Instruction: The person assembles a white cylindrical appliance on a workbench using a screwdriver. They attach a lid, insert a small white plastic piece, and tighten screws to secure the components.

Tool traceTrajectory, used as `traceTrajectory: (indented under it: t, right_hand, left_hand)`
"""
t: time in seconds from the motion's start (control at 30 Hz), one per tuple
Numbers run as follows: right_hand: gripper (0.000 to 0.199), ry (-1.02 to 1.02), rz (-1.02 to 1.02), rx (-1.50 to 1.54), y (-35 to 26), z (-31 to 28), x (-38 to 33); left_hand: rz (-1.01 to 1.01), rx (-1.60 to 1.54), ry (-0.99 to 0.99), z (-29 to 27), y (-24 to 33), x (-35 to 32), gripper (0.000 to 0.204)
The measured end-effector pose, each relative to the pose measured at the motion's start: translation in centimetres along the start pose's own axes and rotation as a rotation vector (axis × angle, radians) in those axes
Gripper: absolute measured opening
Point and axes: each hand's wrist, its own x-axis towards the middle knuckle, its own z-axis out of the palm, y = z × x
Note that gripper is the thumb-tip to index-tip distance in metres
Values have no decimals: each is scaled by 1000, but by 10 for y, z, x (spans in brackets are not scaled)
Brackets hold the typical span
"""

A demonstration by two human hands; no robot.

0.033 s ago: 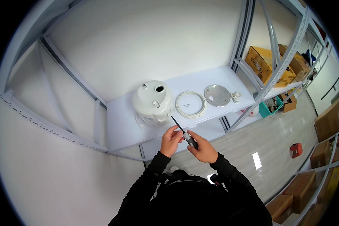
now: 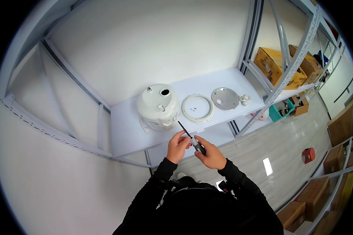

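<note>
My right hand (image 2: 211,154) is closed round the dark handle of a screwdriver (image 2: 199,147), its black shaft slanting up and to the left. At the front of the handle, the fingertips of my left hand (image 2: 177,148) are pinched on the screwdriver. Just beyond the tip stands a white rounded appliance housing (image 2: 155,103) with a dark round hole in its top. To its right lies a white ring (image 2: 211,111), and several tiny dark pieces (image 2: 193,109), perhaps screws, lie inside it. A round silvery plate (image 2: 225,98) comes after the ring, beside some small white parts (image 2: 244,100).
The white shelf (image 2: 127,137) has its front edge just ahead of my hands. A grey metal upright (image 2: 290,72) rises at its right end. Beyond stand a yellow carton (image 2: 272,64) and a teal basket (image 2: 277,114). A red object (image 2: 308,156) sits on the floor, and brown cartons (image 2: 315,197) fill a rack at lower right.
</note>
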Motion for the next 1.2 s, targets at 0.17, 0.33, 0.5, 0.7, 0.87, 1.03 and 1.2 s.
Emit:
traceTrajectory:
  t: [0.17,0.33,0.5,0.7,0.87,1.03,1.2]
  right_hand:
    - [59,-39,168,298,2,4,-9]
    - [56,-68,302,502,1,11,-5]
    - [57,1,98,212,-5,29,9]
    - [55,174,-18,113,-7,60,12]
    - [53,142,152,150,-19,67,14]
    - [50,191,234,256,-12,72,16]
    - [50,213,254,290,-11,72,18]
  left_hand:
    - [37,66,-35,5,-9,-17,55]
    - [23,94,-64,-4,-13,-15,49]
    - [-6,95,-53,-20,-5,-2,39]
    - [-13,158,-59,-34,10,-1,34]
    - [-7,153,-154,-52,7,5,34]
    - [-5,201,-211,-57,6,14,35]
    - [12,198,-221,-55,9,17,34]
